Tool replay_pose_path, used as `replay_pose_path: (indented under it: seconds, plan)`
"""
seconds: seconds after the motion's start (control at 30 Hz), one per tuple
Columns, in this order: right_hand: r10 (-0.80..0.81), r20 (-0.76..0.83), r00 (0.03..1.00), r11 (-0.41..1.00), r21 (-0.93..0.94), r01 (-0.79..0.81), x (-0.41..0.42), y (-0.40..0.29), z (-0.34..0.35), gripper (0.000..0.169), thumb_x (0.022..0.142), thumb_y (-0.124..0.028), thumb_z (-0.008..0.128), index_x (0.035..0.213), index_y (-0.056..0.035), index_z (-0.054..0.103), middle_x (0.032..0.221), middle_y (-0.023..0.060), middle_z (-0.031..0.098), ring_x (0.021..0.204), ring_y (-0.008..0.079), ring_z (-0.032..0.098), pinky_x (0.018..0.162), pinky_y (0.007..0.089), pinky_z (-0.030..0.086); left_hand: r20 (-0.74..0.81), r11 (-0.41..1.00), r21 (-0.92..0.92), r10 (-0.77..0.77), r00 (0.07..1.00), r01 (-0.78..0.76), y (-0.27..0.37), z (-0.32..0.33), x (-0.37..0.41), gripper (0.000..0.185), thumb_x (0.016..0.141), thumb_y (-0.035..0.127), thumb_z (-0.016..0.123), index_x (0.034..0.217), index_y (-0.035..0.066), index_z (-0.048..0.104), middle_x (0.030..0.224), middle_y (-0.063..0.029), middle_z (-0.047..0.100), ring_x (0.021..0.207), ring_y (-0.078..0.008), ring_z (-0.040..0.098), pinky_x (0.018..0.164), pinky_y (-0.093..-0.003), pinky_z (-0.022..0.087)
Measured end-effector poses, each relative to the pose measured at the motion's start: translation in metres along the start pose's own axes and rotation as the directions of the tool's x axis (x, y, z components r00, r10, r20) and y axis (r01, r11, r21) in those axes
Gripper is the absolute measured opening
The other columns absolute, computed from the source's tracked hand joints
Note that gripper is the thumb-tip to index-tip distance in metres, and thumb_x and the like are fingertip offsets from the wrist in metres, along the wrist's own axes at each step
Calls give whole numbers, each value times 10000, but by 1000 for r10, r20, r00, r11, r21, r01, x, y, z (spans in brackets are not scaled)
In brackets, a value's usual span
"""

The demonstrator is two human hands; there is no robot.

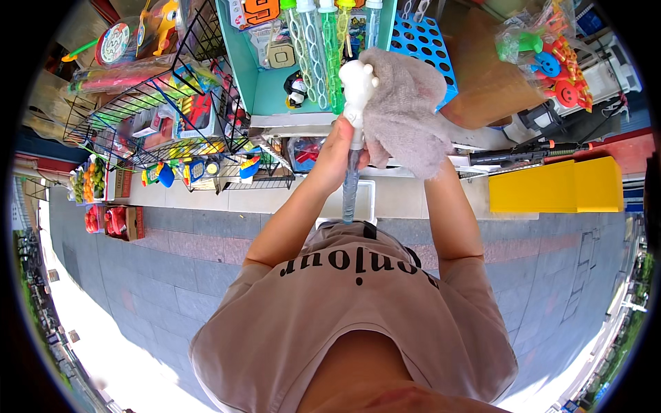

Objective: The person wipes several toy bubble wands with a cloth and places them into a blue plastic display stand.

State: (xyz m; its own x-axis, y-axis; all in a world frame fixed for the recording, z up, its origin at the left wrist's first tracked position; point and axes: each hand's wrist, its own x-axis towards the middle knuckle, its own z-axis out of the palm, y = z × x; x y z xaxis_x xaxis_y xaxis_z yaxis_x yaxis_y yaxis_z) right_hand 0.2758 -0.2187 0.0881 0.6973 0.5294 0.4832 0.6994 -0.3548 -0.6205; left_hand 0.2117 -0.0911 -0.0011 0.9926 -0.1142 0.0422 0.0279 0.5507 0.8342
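My left hand (335,157) grips a bubble wand tube near the base of its white, bear-shaped cap (357,88). Below the fingers, the clear bluish tube (350,188) hangs down towards my shirt. A grey cloth (405,111) presses against the right side of the cap. My right hand is hidden beneath this cloth and holds it; only the wrist (440,178) and forearm show. Just beyond, several bubble wand tubes (330,57) with green, white and yellow tops stand in a teal box (263,107).
A small penguin toy (296,90) sits inside the teal box. To its right are a blue rack with round holes (423,38) and brown cardboard (485,77). Black wire baskets (155,124) hold packaged toys at left. A yellow box (557,186) stands at right.
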Motion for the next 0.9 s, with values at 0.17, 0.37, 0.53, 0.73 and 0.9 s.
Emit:
replay_pose_path:
  seconds: [0.17,0.37,0.53,0.73,0.9]
  plan:
    - [151,-45,988,908,401,-120,4,1,13,251,775,-151,592,1003,-53,556,922,76,571,842,180,540,799,275,426,91,926,344,129,987,-153,8,9,-8,513,922,456,284,1221,57,404,946,-14,531,822,-70,490,700,-226,409]
    - [177,62,982,863,469,-185,-31,62,32,354,708,-158,650,1026,-36,553,1011,104,555,933,208,523,838,293,417,109,911,387,107,988,-142,4,11,-19,489,925,430,319,1224,52,405,984,-17,523,862,-80,477,748,-236,397]
    - [513,362,778,805,-518,-290,-11,-50,-3,426,470,-238,697,819,-11,608,794,146,590,763,266,583,712,305,469,21,961,251,-126,992,117,24,11,-25,521,916,459,322,1216,40,397,935,-23,518,624,-47,454,495,-187,370]
    - [344,457,820,857,-509,-76,-26,-33,-9,309,552,-200,682,792,-26,597,751,128,569,710,250,573,686,320,462,100,971,237,-39,994,15,11,6,-20,496,921,440,326,1182,29,419,862,-7,521,572,-41,433,461,-183,342]
    - [139,13,990,943,-307,-129,-48,39,28,420,548,-214,697,889,-16,554,866,118,551,816,238,544,776,327,434,130,892,452,-44,991,-20,-4,-9,-20,388,920,353,399,1072,11,502,737,-18,534,640,-90,490,576,-233,398]
